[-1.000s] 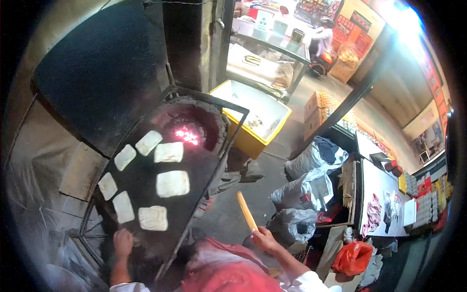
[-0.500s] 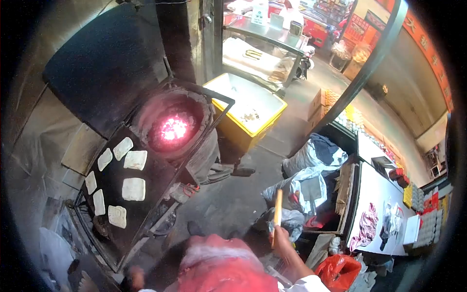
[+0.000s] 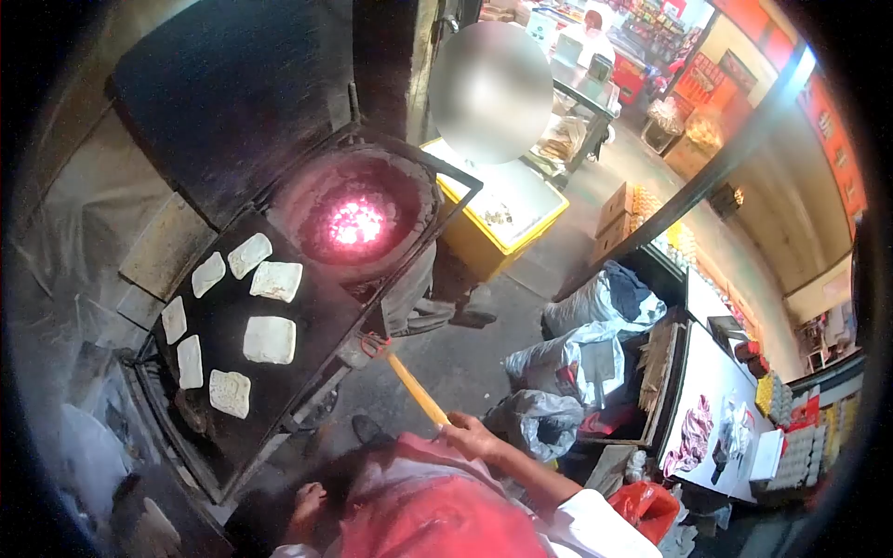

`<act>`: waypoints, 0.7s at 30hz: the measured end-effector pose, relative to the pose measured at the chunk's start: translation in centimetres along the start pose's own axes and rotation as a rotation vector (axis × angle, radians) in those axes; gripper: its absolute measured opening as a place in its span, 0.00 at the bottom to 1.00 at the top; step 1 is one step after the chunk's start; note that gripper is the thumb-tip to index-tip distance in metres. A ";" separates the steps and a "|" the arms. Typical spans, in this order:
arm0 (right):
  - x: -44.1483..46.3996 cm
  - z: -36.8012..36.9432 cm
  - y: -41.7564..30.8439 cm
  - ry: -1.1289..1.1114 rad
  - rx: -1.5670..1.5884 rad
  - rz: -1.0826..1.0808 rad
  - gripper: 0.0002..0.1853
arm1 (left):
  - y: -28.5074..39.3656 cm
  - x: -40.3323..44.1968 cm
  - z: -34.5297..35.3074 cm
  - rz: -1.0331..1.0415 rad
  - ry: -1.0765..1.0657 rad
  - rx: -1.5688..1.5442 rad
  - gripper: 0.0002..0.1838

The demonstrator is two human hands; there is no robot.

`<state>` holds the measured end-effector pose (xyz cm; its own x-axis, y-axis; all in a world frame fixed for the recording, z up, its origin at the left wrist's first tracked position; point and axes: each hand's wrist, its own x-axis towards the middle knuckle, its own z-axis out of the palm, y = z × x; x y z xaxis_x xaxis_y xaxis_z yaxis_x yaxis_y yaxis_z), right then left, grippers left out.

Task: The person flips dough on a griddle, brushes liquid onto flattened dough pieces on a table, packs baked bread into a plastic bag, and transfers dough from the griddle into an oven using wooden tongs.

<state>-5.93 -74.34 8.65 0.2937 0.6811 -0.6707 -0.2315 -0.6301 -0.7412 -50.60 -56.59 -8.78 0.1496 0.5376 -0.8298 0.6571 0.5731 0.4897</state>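
Where the black griddle plate (image 3: 221,321) lies tilted in view, listed first as landmark, seven flat white dough pieces (image 3: 270,340) rest upon it. They are pale, roughly rectangular and set apart from one another in a loose ring with one piece toward its right edge. Black panel (image 3: 233,102): one, beyond the griddle plate. Left hand (image 3: 310,500): one, off the griddle plate's near end, to its right; fingers appear curled, but whether its grip is spread or pinches something cannot be told. Round fire pit (image 3: 298,205): one, at the griddle plate's far end, coals (image 3: 353,221) glowing pink-white inside. Wooden rolling pin (image 3: 416,389): one, to the right of the griddle plate, held aslant, far end pointing toward it. Right hand (image 3: 472,436): one, well right of the griddle plate, grip wrapped round the pin's near end. Yellow crate (image 3: 486,247): one, white-lined, beyond the griddle plate to its right. Grey plastic sacks (image 3: 561,361): three, farther right of the griddle plate. Table (image 3: 718,377): one, white-topped, far right of the griddle plate, bearing a pink cloth (image 3: 691,437).
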 end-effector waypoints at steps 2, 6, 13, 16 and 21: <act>-0.2 1.3 -0.2 0.009 0.065 0.064 0.34 | 1.2 0.0 -0.1 -0.114 0.027 -0.038 0.17; -0.2 2.6 -1.4 0.032 0.113 0.096 0.33 | 0.1 2.2 -1.4 0.062 -0.011 0.254 0.15; -1.2 2.3 -2.0 0.108 0.107 0.120 0.34 | 1.8 3.4 0.0 0.136 -0.100 0.331 0.16; -1.8 1.4 0.7 0.156 0.149 0.100 0.33 | 5.6 1.8 2.0 -0.018 -0.229 0.105 0.18; -4.5 -3.0 3.9 0.218 0.333 0.088 0.31 | 10.0 0.1 6.6 -0.054 -0.209 0.203 0.19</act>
<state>-5.36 -80.94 8.85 0.4409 0.5121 -0.7371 -0.5419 -0.5028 -0.6735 -39.13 -54.93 -5.71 0.2455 0.3583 -0.9008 0.7996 0.4505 0.3971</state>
